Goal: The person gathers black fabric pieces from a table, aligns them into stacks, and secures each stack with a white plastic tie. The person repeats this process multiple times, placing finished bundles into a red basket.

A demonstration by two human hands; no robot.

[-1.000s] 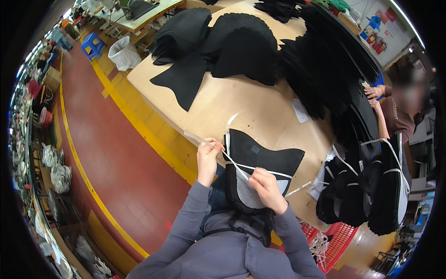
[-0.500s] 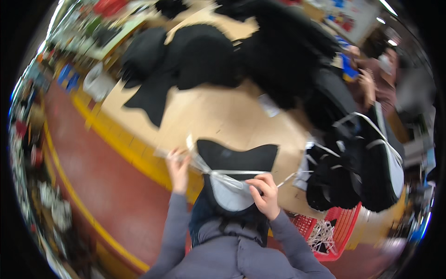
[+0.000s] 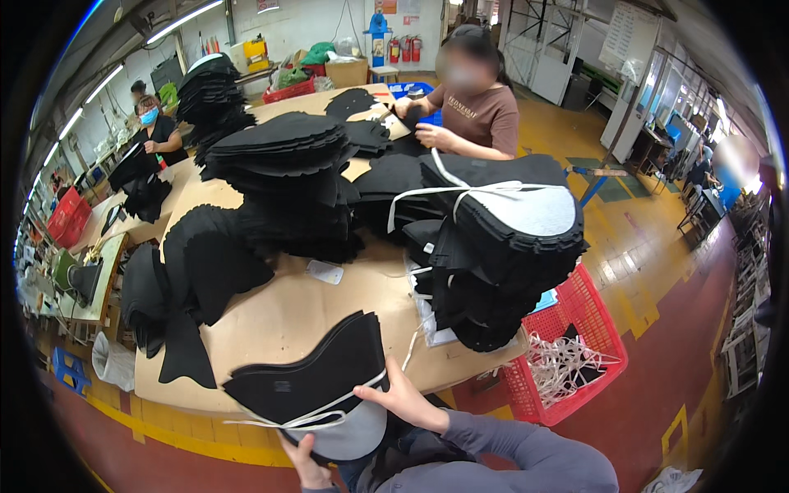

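- My left hand (image 3: 309,467) grips the lower edge of a black cut-fabric bundle (image 3: 316,384).
- My right hand (image 3: 404,400) clasps its right side.
- A white tie (image 3: 316,421) crosses it.

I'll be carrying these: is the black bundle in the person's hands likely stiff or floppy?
The black bundle may flex somewhat, as its thin sheets curve together. It probably lifts as one piece, since white tape crosses it. The wavy end might fan open, because layered edges show there.
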